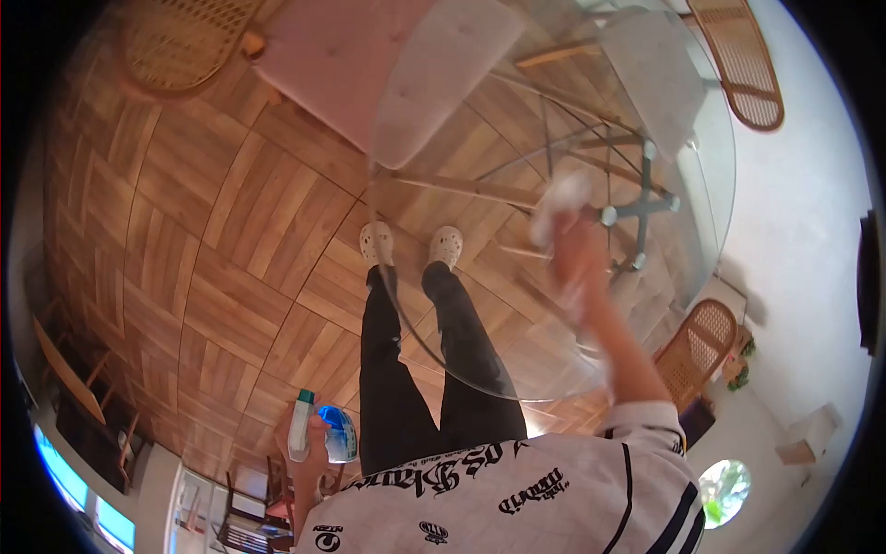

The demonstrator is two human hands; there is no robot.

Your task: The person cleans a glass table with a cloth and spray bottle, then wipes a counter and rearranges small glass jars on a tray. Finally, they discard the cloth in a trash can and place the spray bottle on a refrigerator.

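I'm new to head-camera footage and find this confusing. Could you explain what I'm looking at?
There's no machine here: it's one picture from a camera on a person's head, looking down past their own shirt to their shoes. The round, curved look comes from a very wide lens. The left hand holds a spray bottle low beside the body. The right hand reaches out over a glass tabletop, with a white cloth at its front; blur hides whether it grips or presses it. The glass is see-through, so the floor and chair parts seen through it aren't lying on it.
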